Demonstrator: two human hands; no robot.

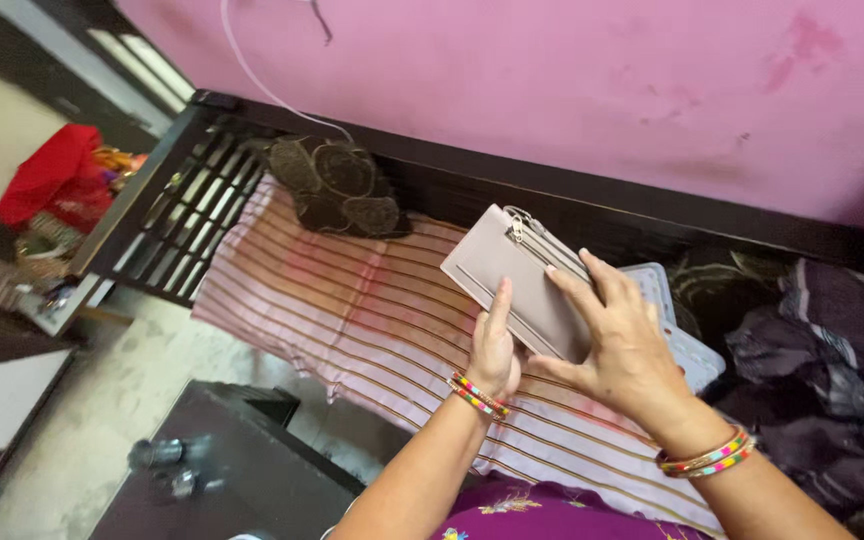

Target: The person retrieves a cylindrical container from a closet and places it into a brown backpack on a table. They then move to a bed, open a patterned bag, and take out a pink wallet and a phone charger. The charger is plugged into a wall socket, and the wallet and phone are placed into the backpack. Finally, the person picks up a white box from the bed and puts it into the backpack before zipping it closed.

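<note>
Holding a grey zip wallet (518, 280) over the bed's (352, 310) head end, both hands clasp it: left hand (493, 350) beneath, right hand (620, 345) across its lower edge; opening the zip looks next.

You held a smooth, matt leather-like wallet (512, 285) with metal zip pulls; under it lay a striped woven cloth sheet (352, 320), and the bed's headboard (167, 205) looked like dark painted wood.

The right hand (624, 350) covers the grey wallet's (512, 275) lower end; the white tray (687, 350) behind is mostly hidden.
</note>
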